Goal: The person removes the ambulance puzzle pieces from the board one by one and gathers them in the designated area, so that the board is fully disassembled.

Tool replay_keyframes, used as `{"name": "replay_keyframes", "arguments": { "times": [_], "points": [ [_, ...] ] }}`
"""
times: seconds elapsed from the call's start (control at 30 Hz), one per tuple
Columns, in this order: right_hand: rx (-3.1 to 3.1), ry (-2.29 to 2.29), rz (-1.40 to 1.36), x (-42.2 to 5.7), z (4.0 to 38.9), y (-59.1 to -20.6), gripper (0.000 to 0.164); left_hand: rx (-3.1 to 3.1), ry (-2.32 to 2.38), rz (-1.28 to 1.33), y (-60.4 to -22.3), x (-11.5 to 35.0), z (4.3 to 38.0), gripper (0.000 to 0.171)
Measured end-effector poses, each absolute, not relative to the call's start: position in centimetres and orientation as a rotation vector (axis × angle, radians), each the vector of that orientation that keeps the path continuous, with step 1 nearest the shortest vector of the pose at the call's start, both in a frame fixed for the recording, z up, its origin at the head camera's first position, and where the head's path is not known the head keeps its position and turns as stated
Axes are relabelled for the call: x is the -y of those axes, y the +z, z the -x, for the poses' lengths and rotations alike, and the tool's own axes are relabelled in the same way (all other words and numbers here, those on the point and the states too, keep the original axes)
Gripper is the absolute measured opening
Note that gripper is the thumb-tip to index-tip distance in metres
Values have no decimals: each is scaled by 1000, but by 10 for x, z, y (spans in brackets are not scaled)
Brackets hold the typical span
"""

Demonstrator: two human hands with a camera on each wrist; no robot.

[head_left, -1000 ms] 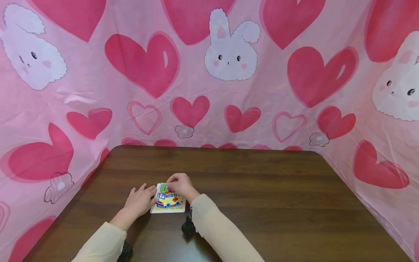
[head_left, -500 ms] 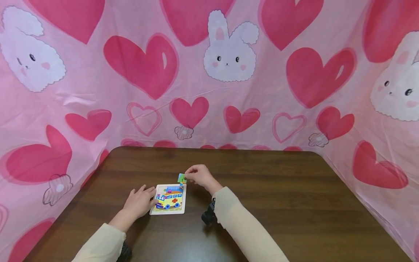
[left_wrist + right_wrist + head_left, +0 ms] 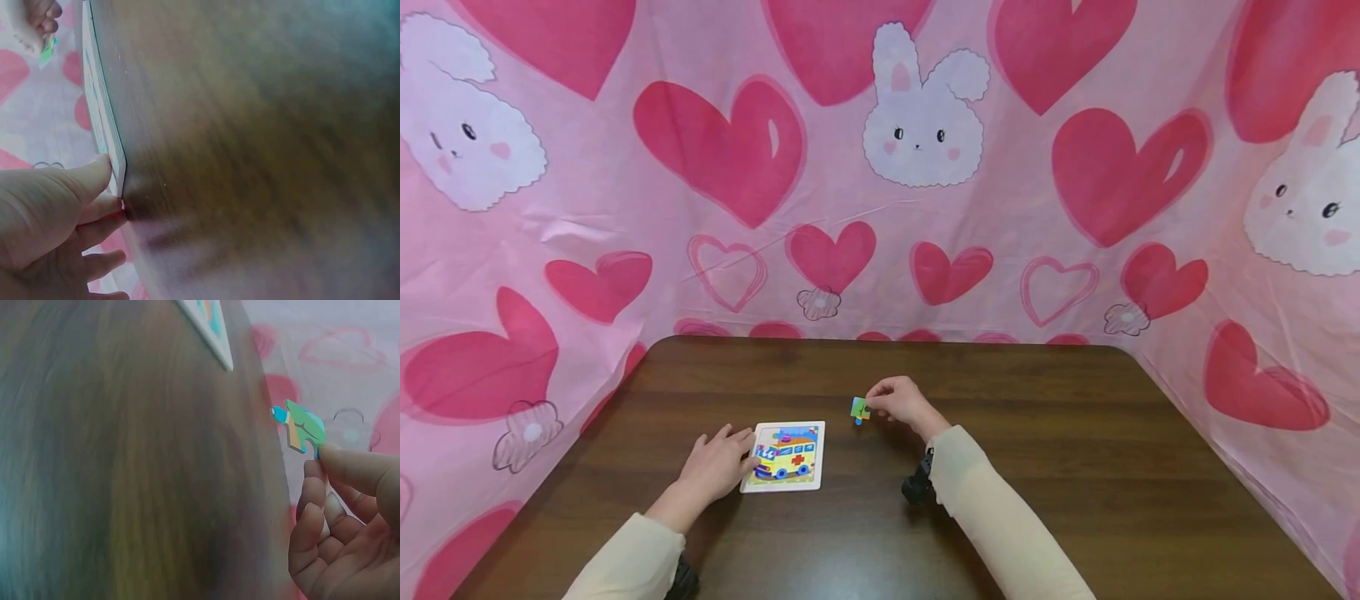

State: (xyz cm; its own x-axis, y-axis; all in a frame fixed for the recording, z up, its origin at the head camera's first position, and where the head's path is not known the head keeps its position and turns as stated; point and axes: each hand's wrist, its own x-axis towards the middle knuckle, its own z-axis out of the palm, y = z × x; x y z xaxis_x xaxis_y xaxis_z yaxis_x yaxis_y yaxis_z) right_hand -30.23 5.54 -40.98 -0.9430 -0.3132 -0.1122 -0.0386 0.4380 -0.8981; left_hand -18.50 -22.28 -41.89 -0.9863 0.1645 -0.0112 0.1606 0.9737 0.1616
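Note:
A small jigsaw puzzle (image 3: 790, 467) with a white frame and a picture of a yellow ambulance lies on the table. Its top-left part shows a pale bare patch. My left hand (image 3: 718, 462) rests at the frame's left side, fingers extended; in the left wrist view the thumb (image 3: 94, 178) touches the board near its corner. To the right of the board, my right hand (image 3: 906, 406) pinches a green jigsaw piece (image 3: 859, 409) between thumb and fingers. In the right wrist view that piece (image 3: 304, 428) shows a blue knob and an orange strip.
The dark wooden table (image 3: 1037, 467) extends far to the right and behind the hands. A pink curtain (image 3: 925, 208) with hearts and rabbits stands around its back and sides. A black wrist camera (image 3: 917, 483) sits under the right wrist.
My right hand has lifted the green jigsaw piece from the puzzle's upper left and carried it right, clear of the frame. My left hand has stayed at the board's left edge.

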Motion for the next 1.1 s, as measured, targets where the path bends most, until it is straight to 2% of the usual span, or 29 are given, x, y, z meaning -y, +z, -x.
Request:
{"name": "replay_keyframes", "arguments": {
  "times": [0.5, 1.1],
  "points": [
    [-2505, -1385, 282, -82, 307, -423, 7, -3107, 264, -271, -419, 223, 184, 48],
    [-2573, -1284, 232, -83, 311, -428, 9, -3107, 262, -257, -421, 224, 185, 48]
  ]
}}
